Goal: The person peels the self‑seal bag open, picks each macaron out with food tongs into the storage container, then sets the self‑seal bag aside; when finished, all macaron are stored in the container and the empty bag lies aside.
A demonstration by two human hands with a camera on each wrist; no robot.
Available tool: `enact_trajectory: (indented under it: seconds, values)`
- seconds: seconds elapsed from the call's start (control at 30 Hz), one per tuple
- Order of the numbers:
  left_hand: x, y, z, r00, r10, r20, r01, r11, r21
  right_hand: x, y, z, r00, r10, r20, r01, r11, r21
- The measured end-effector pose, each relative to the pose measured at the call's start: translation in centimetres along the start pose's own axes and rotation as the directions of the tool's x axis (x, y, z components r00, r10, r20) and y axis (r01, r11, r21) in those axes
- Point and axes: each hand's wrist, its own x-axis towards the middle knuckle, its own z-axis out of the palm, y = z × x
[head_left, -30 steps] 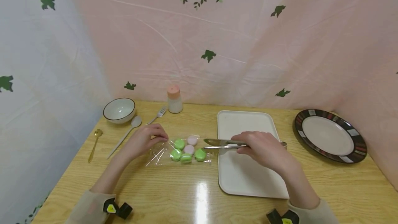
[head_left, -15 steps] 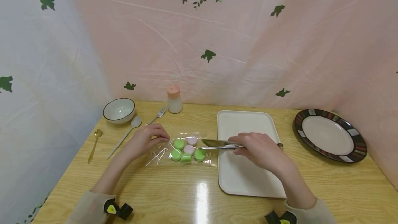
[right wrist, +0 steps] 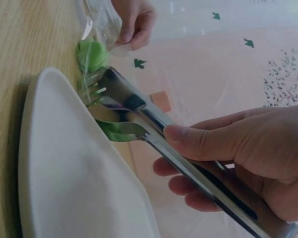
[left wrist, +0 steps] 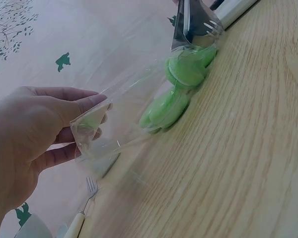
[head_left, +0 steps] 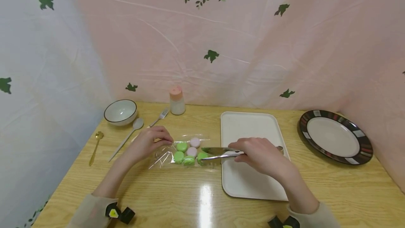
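Note:
My left hand [head_left: 148, 143] pinches the left end of a clear plastic bag [head_left: 164, 157] lying on the table. Inside the bag are several green and pale pink macarons [head_left: 191, 151]. In my right hand [head_left: 259, 154] I hold metal tongs [head_left: 218, 156] over the white tray's left edge. Their two arms stand apart. The tips reach the bag's right end, overlapping the rightmost green macaron [head_left: 200, 157]. In the right wrist view the fork-shaped tip of the tongs [right wrist: 164, 153] lies beside a green macaron [right wrist: 94, 55]; whether they touch is unclear.
A white tray [head_left: 253, 185] lies right of the bag, and a dark-rimmed plate [head_left: 333, 140] farther right. At the left are a bowl [head_left: 121, 112], a gold spoon [head_left: 95, 149], a grey spoon [head_left: 126, 140] and a fork [head_left: 162, 114]. A pink-capped shaker [head_left: 177, 100] stands behind.
My right hand has moved left with the tongs, bringing their tips over the rightmost green macaron. The tongs' arms have spread a little. My left hand has stayed almost still.

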Motion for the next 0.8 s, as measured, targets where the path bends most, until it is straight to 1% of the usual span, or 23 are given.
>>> enact_trajectory:
  seconds: [0.2, 0.43, 0.63, 0.8]
  values:
    - [0.0, 0.0, 0.1, 1.000, 0.015, -0.006, -0.015, 1.000, 0.004, 0.2, -0.4, 0.4, 1.000, 0.007, -0.007, -0.007, 1.000, -0.030]
    - [-0.1, 0.0, 0.0, 1.000, 0.001, -0.009, -0.001, 0.999, 0.034, 0.2, -0.4, 0.4, 1.000, 0.001, -0.021, -0.002, 0.999, -0.047]
    - [-0.1, 0.1, -0.1, 1.000, -0.017, -0.013, 0.017, 0.999, 0.050, 0.0, -0.3, -0.1, 0.999, -0.011, -0.039, 0.010, 0.999, -0.036]
    - [-0.1, -0.1, -0.1, 1.000, -0.018, -0.026, 0.020, 0.996, 0.085, -0.2, 0.1, -0.7, 0.999, 0.009, -0.043, -0.011, 0.999, -0.035]
